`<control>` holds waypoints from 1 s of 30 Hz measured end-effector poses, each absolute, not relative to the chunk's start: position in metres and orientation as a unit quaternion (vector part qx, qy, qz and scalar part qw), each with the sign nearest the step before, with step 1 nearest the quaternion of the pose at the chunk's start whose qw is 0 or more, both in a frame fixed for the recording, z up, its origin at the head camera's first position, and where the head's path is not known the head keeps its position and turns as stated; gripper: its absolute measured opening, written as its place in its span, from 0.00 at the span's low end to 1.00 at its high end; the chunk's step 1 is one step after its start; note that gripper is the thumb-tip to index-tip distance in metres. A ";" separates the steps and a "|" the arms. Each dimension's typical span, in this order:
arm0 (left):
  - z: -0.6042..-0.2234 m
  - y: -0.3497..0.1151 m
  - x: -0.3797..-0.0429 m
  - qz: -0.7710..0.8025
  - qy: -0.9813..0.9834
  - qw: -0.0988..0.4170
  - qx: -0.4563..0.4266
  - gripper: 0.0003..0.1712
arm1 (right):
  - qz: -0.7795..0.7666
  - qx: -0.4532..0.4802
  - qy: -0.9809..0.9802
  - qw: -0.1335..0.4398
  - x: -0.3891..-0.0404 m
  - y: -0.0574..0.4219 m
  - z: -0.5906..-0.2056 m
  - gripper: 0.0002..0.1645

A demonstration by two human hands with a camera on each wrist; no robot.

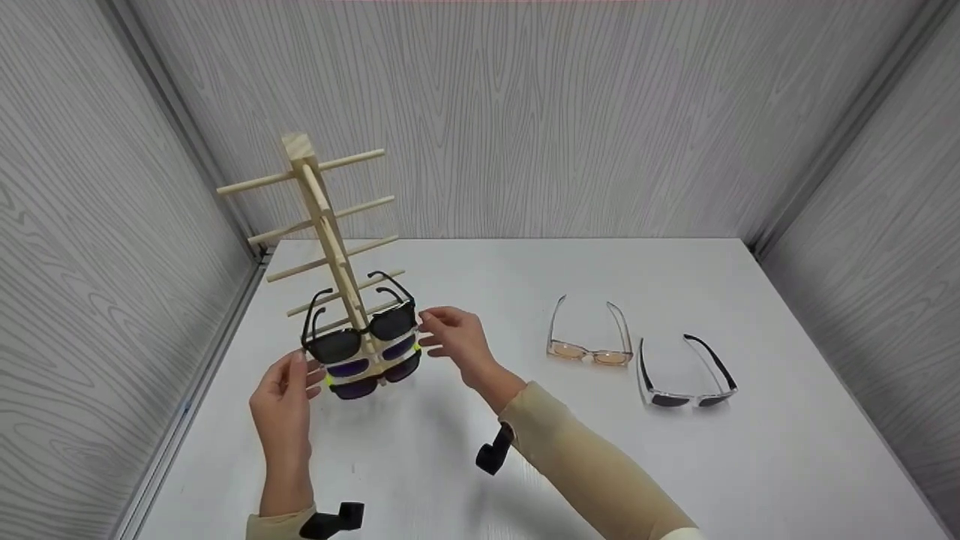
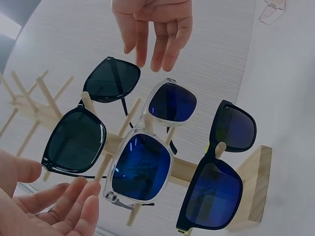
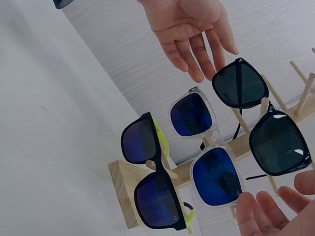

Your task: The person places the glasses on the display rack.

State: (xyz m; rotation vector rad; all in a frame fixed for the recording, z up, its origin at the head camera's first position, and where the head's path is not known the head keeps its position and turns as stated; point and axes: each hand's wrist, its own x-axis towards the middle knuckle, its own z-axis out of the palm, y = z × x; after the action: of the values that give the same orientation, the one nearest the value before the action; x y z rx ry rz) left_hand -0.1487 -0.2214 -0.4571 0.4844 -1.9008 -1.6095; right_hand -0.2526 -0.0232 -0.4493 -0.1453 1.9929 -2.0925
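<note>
Black sunglasses [image 1: 335,345] hang across the front of a wooden display rack [image 1: 330,232], their arms pointing back past its post. My left hand [image 1: 283,397] is at their left corner, thumb and fingertips loosely spread right at the frame in the left wrist view. At the opposite corner is my right hand [image 1: 457,341], its fingers relaxed and fingertips close to the frame edge. Below hang clear-framed sunglasses [image 2: 142,167] with blue lenses. Lowest are dark sunglasses [image 3: 157,199] with yellow-green arms, near the rack's wooden base [image 3: 123,191].
Clear-framed glasses [image 1: 592,354] with orange-tinted lenses lie on the white table [image 1: 480,270] to the right. Beside them are sunglasses [image 1: 688,399] with a clear front and dark arms. Bare pegs [image 1: 352,159] stick out from the rack's upper part. Grey wood-patterned panels [image 1: 525,112] surround the table.
</note>
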 end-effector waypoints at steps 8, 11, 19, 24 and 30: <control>-0.467 -0.217 -0.141 -0.619 -0.712 0.268 0.194 0.22 | -0.717 -0.033 0.683 0.136 -0.248 -0.015 -0.460 0.19; -0.472 -0.215 -0.138 -0.628 -0.708 0.256 0.195 0.21 | -0.720 -0.032 0.679 0.139 -0.245 -0.012 -0.464 0.19; -0.486 -0.205 -0.136 -0.638 -0.709 0.212 0.211 0.21 | -0.726 -0.024 0.672 0.147 -0.239 0.001 -0.480 0.16; -0.495 -0.192 -0.135 -0.649 -0.708 0.176 0.215 0.22 | -0.725 -0.009 0.672 0.148 -0.235 0.013 -0.492 0.16; -0.508 -0.175 -0.136 -0.670 -0.693 0.136 0.228 0.22 | -0.724 0.009 0.673 0.151 -0.228 0.029 -0.508 0.18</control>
State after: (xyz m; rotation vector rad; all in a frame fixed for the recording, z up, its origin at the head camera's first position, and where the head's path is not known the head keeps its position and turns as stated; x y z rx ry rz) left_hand -0.1359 -0.1747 -0.5082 0.6591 -2.0078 -1.9396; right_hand -0.2276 0.0292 -0.5085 0.0252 1.9334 -2.0789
